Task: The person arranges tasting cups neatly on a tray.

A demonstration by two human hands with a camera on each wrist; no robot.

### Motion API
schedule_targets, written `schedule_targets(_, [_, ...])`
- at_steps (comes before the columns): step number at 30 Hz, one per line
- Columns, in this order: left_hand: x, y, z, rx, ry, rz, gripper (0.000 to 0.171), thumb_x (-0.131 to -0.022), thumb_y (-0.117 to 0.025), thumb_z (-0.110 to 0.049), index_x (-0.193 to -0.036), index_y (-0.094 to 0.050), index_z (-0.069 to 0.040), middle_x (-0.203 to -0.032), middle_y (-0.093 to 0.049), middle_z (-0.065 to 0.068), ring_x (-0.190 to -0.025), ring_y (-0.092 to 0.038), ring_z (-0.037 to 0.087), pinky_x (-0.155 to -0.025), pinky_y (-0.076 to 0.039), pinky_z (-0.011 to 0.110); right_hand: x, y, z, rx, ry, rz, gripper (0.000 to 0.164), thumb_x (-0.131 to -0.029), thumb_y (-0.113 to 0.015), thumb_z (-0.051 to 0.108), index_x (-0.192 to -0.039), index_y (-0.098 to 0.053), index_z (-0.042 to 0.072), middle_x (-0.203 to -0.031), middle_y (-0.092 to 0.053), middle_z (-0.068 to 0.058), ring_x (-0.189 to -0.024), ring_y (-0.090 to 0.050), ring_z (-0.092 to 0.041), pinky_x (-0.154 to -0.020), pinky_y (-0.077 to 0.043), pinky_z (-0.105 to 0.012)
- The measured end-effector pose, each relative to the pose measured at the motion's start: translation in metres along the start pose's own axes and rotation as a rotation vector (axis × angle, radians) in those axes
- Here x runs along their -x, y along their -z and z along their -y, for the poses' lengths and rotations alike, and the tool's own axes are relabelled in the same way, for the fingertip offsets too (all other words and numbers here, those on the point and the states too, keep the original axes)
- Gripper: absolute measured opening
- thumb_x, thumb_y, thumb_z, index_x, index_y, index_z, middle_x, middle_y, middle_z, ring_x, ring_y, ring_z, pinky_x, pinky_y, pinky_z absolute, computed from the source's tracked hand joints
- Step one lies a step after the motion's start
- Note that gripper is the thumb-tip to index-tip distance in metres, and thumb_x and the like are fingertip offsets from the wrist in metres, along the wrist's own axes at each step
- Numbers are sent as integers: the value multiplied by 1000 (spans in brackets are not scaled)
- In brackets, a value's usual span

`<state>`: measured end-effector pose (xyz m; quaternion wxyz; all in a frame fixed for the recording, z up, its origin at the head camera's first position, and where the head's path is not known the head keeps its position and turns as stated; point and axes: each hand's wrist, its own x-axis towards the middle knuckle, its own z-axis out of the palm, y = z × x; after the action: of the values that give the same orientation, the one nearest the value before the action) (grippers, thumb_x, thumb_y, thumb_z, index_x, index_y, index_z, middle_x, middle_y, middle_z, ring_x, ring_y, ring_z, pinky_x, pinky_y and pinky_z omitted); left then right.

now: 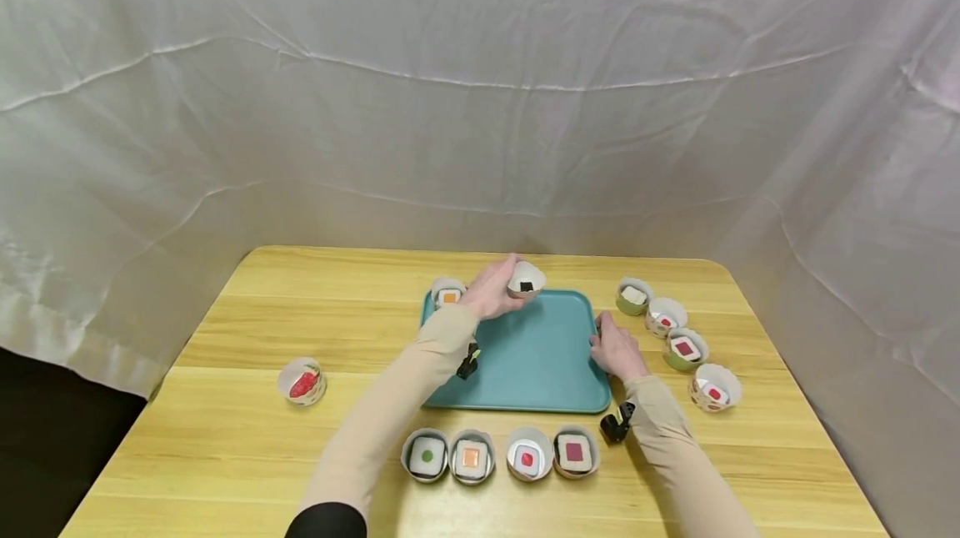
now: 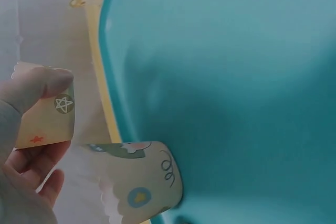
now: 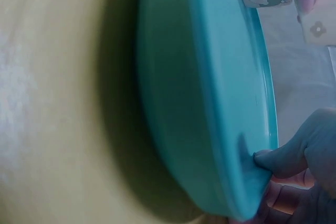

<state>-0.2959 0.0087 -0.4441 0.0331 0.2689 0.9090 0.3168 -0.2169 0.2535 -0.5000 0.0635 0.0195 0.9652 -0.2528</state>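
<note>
My left hand (image 1: 491, 291) grips a small scalloped paper cup (image 1: 530, 273) above the far edge of the teal tray (image 1: 540, 363). Inside that cup sits a piece with a black top. The left wrist view shows my thumb and fingers around the side of the held cup (image 2: 44, 116), which bears a star print. Another paper cup (image 2: 139, 182), with an orange-centred white piece (image 1: 449, 297) in it, stands at the tray's far left corner. At the tray's right edge, my right hand (image 1: 618, 350) pinches the rim, thumb on top in the right wrist view.
Along the tray's near side stand several paper cups with white square pieces, one with a green dot (image 1: 427, 456). Several more cups, among them a green one (image 1: 686, 349), line the table's right side. A lone cup with a red piece (image 1: 302, 382) stands left.
</note>
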Motion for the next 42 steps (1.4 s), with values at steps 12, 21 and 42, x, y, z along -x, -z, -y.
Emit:
schedule_targets(12, [-3, -14, -1, -270, -15, 18, 64, -86, -80, -32, -139, -49, -15, -133, -65, 10, -133, -52, 29, -126, -25, 49, -1, -1, 0, 3, -10, 2, 24, -102, -47, 13, -121, -44, 0, -100, -62, -26, -79, -58, -34, -67, -49, -42])
schedule_targets(21, [-3, -24, 3, -349, -23, -2, 62, -85, -82, -33, -137, -52, -15, -129, -67, 7, -132, -50, 24, -127, -19, 49, 1, 0, 2, -2, -31, 17, 24, -102, -47, 13, -122, -44, 0, -101, -61, -26, -79, -57, -33, -65, -49, -40])
schedule_targets(42, [3, -36, 6, -420, 94, -6, 84, -78, -86, -42, -146, -45, -14, -144, -60, 2, -144, -42, 22, -128, -14, 53, -1, -1, 2, 1, -28, 8, 24, -102, -47, 12, -123, -44, 0, -101, -62, -26, -80, -57, -34, -67, -48, -42])
